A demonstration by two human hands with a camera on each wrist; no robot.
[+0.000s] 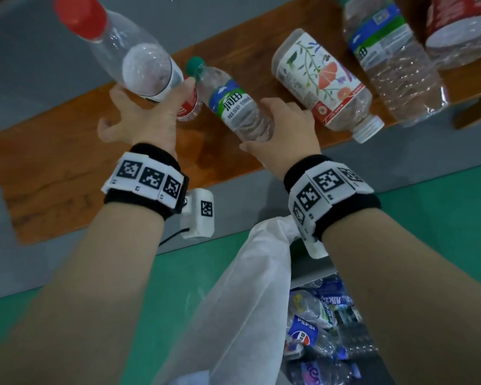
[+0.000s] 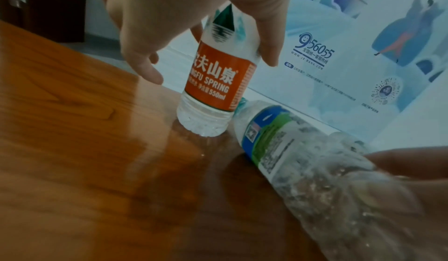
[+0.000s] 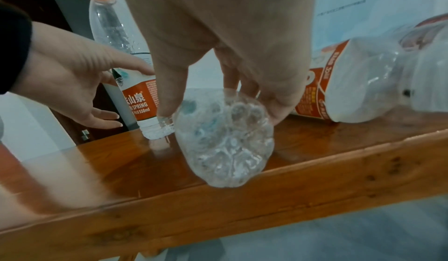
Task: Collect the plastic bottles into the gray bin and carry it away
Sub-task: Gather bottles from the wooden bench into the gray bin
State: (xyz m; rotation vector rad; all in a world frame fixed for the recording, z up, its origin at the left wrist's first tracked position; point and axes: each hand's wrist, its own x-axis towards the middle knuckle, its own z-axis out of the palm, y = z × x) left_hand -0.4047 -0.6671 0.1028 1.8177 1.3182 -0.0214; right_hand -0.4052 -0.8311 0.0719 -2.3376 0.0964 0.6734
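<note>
An upright clear bottle with a red cap and orange-red label (image 1: 139, 51) (image 2: 218, 77) stands on the wooden bench (image 1: 67, 176). My left hand (image 1: 145, 115) (image 2: 208, 69) reaches round its label: the thumb touches it, while the spread fingers stay apart from it. A green-capped bottle with a blue-green label (image 1: 233, 104) (image 3: 223, 140) lies tilted beside it, its base over the bench's near edge. My right hand (image 1: 286, 129) (image 3: 220, 113) grips its lower body. The gray bin (image 1: 311, 270), holding several crushed bottles, is below my right wrist.
Farther right on the bench lie a floral-label bottle with a white cap (image 1: 322, 84), a large clear bottle (image 1: 389, 59) and a red-label bottle (image 1: 456, 29). White fabric (image 1: 247, 287) hangs beside the bin. A printed board (image 2: 339, 35) stands behind the bench.
</note>
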